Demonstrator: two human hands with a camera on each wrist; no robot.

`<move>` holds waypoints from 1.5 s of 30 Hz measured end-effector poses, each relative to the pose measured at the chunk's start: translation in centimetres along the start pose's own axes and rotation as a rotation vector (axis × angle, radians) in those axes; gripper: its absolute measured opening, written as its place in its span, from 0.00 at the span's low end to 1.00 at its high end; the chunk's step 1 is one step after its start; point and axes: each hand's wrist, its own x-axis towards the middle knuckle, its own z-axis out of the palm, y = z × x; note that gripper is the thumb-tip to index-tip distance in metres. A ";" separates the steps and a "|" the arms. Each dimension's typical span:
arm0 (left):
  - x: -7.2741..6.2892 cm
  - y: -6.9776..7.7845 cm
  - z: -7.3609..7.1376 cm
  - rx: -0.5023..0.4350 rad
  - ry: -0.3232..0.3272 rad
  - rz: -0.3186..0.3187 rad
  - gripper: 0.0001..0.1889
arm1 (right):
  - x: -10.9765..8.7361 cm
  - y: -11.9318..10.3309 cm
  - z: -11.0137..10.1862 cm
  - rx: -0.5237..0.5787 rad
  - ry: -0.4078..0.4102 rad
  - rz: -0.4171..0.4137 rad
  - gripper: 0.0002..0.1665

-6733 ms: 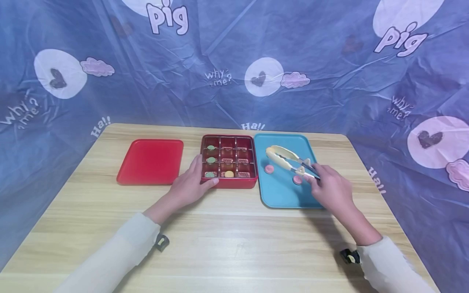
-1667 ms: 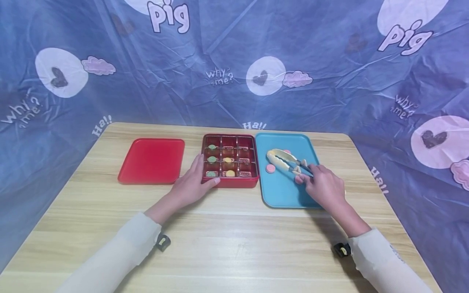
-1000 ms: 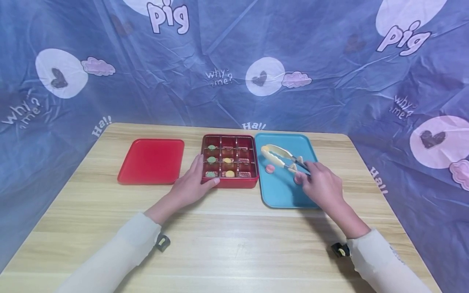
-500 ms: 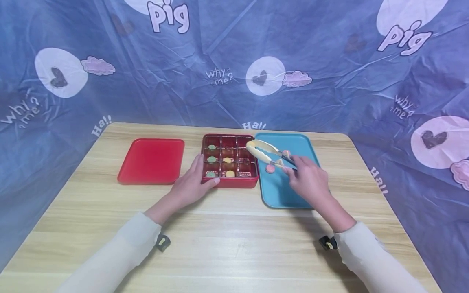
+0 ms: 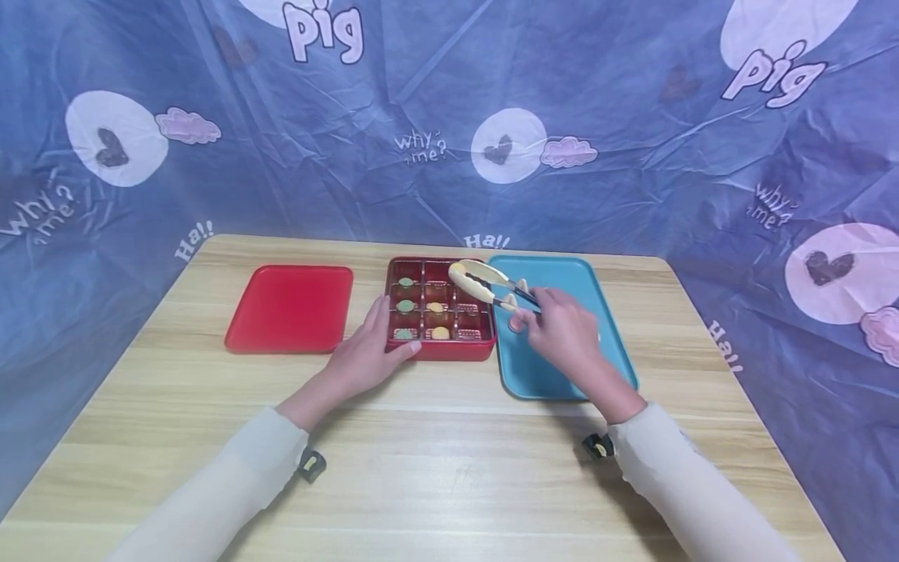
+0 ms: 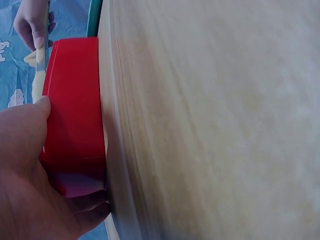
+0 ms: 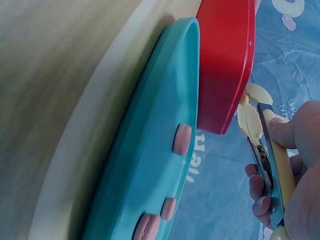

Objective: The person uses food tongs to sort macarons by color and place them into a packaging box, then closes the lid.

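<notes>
By the grip of the right hand (image 5: 565,328) the tongs (image 5: 479,291) are squeezed, apparently to secure the yellow piece (image 5: 458,268) at their tips over the red box (image 5: 449,353), whose near-left corner is clasped by the left hand (image 5: 360,356), presumably so that the box is not shifted.

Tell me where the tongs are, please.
In the head view, the tongs are in the right hand, tips over the red box beside the blue tray.

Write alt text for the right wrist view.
A right hand grips cream-tipped metal tongs, apparently pinching a yellow morsel, at the rim of a glossy red box. Three round pink macarons lie on a teal, round-cornered tray.
</notes>
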 end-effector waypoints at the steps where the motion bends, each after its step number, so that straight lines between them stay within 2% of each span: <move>1: 0.0 0.0 0.0 0.002 0.001 -0.001 0.57 | 0.2 -0.1 0.2 -0.002 0.001 -0.006 0.23; 16: 0.1 -0.1 -0.1 0.002 0.005 0.003 0.58 | 1.6 -1.7 1.3 0.010 -0.070 -0.010 0.28; 25: 0.0 -0.1 0.0 0.014 0.006 0.011 0.57 | 1.7 -1.6 1.7 0.013 -0.086 -0.015 0.25; 34: 0.0 -0.1 0.0 0.016 0.004 0.011 0.57 | 1.6 -1.4 1.6 0.025 -0.111 0.013 0.29; 45: 0.0 -0.1 0.0 0.010 0.006 0.006 0.57 | 1.2 -0.9 1.1 0.030 -0.090 0.023 0.28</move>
